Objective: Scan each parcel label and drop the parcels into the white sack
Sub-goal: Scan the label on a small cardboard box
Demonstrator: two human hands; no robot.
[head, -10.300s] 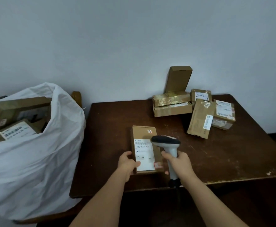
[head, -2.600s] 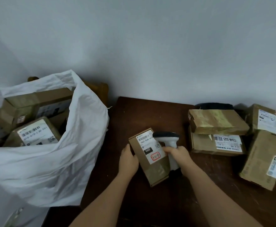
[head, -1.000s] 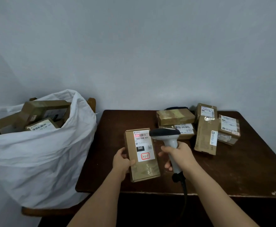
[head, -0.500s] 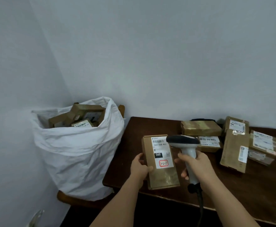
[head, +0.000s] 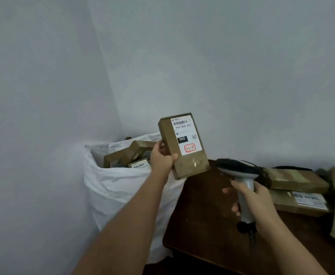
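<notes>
1. Presently the left hand (head: 161,156) grips a brown parcel (head: 183,145) by its lower left edge, thumb on the front face, holding it upright in the air above the near rim of the white sack (head: 123,187); the right hand (head: 250,199) is wrapped round the handle of the scanner (head: 240,171), over the worktop (head: 206,225).
2. To do the drop well, the person should carry the parcel further left until it is over the open mouth, clear of the boxes (head: 131,155) already inside, then let go low so it settles flat; the scanner should stay back over the worktop, away from the stacked parcels (head: 295,179).
3. The parcel's white label (head: 185,134) shows a barcode, "060 060 A05" as best it reads, a black block with "060", a small QR code, and a red-framed handwritten mark too blurred to read.
</notes>
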